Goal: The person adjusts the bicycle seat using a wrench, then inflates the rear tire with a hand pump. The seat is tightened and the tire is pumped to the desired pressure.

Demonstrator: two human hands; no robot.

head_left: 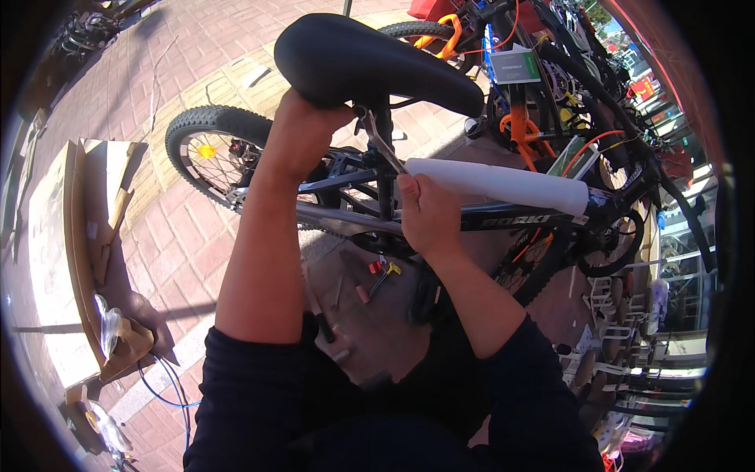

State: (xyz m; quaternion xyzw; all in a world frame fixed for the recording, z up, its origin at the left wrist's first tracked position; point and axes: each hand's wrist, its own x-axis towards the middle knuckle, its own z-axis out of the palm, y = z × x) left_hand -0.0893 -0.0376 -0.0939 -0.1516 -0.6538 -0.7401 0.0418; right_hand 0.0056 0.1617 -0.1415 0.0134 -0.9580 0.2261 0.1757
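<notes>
A bicycle with a black saddle [370, 63] stands in front of me. My left hand [307, 134] grips the saddle from below at its rear left; its thumb points toward the clamp, and its other fingers are mostly hidden. In my closed right hand [430, 216] is a silver wrench [383, 145], slanting up to the clamp under the saddle. The wrench's upper end meets the clamp beside the black seat post [384, 126]. White foam [503, 182] wraps the top tube just beyond my right hand. The rear wheel [219, 157] is at the left.
Several other bicycles, one with an orange frame [517, 130], crowd the right and back. On the brick paving below lie a yellow-handled tool [389, 271] and other small tools. Flattened cardboard [59, 252] lies at the left, near a blue cable [161, 385].
</notes>
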